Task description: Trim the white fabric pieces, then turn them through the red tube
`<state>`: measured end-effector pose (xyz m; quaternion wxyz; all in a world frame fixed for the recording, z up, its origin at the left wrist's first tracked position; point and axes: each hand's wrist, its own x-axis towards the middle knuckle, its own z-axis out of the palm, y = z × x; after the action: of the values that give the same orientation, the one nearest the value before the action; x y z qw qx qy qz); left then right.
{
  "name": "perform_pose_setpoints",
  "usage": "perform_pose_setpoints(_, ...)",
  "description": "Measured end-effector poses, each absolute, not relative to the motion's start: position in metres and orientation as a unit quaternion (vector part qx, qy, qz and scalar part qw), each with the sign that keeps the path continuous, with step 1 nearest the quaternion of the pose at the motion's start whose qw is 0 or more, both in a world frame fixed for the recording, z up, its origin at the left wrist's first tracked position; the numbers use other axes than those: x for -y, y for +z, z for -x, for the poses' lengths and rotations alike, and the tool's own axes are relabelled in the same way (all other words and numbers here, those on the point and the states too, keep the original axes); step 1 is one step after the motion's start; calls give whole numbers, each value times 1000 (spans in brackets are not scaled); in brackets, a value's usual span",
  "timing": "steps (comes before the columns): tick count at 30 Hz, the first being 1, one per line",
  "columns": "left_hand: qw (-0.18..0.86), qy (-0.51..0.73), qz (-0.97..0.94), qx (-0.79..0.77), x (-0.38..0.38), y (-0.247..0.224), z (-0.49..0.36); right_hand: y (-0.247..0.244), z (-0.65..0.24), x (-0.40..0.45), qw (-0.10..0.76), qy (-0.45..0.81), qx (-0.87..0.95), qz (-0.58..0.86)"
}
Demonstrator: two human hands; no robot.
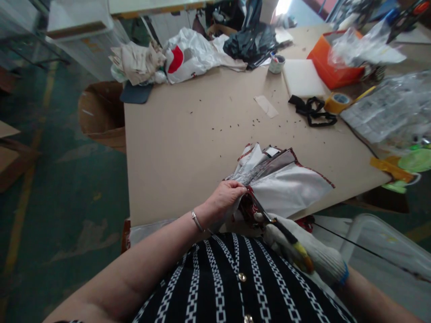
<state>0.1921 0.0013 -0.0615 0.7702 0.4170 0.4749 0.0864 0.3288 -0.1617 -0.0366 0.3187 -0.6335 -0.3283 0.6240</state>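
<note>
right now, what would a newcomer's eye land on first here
Likely the bright orange box, toward the far right of the tan table. Next, at the near edge, the bare left hand pinches white fabric with dark red edging, while the gloved right hand grips a tool with a black-and-yellow handle.

The beige tabletop (168, 143) is being lit softly and evenly, while the green floor (77, 193) is being left dim. At the top edge, a patch of background (283, 6) is being bleached white by strong light. Glints are being thrown back by clear plastic packaging (395, 107). Towards the borders, shapes are being stretched and details softened.
</note>
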Motion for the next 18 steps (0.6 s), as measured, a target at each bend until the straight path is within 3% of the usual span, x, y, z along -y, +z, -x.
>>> perform_pose_setpoints(8,763,103,-417,-483,3,-57,-189,-50,-334,148,294,638,349,620)
perform_pose_setpoints(18,768,113,-422,-468,6,-58,-184,-74,-323,137,324,545,441,635)
